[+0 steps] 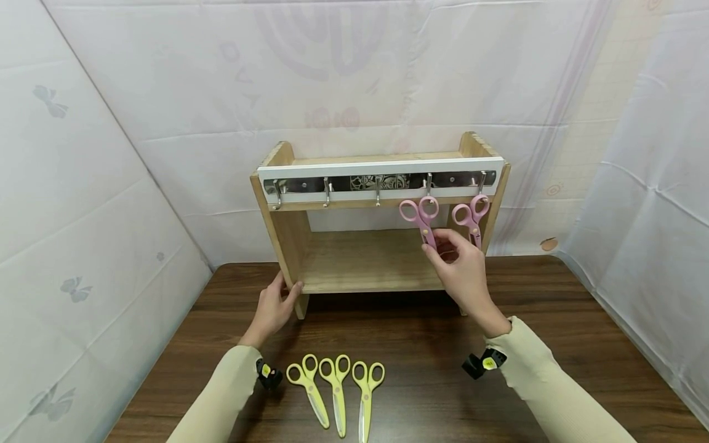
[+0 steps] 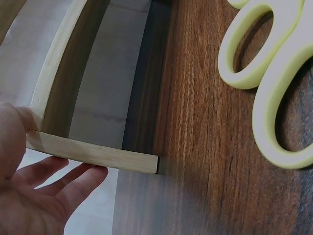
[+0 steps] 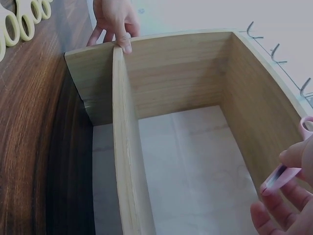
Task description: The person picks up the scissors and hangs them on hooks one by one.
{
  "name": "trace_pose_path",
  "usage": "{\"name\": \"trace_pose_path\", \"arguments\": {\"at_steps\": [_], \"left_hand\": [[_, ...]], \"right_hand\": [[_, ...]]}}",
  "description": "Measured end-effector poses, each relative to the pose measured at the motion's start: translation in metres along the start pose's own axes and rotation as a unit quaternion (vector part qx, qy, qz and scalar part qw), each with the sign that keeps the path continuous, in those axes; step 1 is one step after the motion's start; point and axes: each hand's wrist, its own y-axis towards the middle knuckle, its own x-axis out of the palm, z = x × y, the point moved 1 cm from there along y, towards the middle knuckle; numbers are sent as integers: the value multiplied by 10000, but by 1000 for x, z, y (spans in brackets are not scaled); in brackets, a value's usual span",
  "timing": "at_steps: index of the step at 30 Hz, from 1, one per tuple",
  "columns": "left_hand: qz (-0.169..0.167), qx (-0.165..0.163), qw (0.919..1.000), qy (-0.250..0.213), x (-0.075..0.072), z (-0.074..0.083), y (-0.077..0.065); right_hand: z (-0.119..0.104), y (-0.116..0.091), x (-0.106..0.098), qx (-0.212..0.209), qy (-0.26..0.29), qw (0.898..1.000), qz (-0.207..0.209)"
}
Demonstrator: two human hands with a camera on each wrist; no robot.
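My left hand (image 1: 271, 311) grips the lower left side panel of a wooden shelf (image 1: 365, 258); in the left wrist view its fingers (image 2: 85, 183) lie along the panel's outer face. My right hand (image 1: 465, 271) pinches the blade end of a pair of pink scissors (image 1: 426, 231), handles up. One handle loop overlaps the fourth hook from the left; I cannot tell whether it bears on the hook. Another pair of pink scissors (image 1: 474, 227) hangs by a loop at the rightmost hook, just beyond the right hand.
Across the shelf's top front runs a white board with a metal hook rail (image 1: 332, 183). Three yellow scissors (image 1: 336, 391) lie side by side on the dark wooden table (image 1: 421, 394), blades toward me. White patterned cloth (image 1: 183, 111) hangs behind and at both sides.
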Motion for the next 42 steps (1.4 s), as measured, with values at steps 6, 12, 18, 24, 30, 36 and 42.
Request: {"name": "trace_pose_path", "arguments": {"at_steps": [6, 12, 18, 24, 30, 36, 42], "left_hand": [[47, 65, 10000, -17, 0, 0, 0], [17, 40, 10000, -15, 0, 0, 0], [50, 137, 9999, 34, 0, 0, 0], [17, 139, 9999, -60, -2, 0, 0], [-56, 86, 9999, -71, -3, 0, 0], [16, 157, 9999, -26, -3, 1, 0], [-1, 90, 9999, -49, -2, 1, 0]], "right_hand": [[2, -1, 0, -2, 5, 10000, -20], [3, -1, 0, -19, -29, 10000, -32], [7, -10, -1, 107, -268, 9991, -298], [17, -33, 0, 322, -624, 9946, -762], [26, -70, 7, 739, -1161, 9820, -1297], [21, -100, 19, 660, -1345, 9687, -1979], [7, -123, 31, 701, -1592, 9464, -2721]]}}
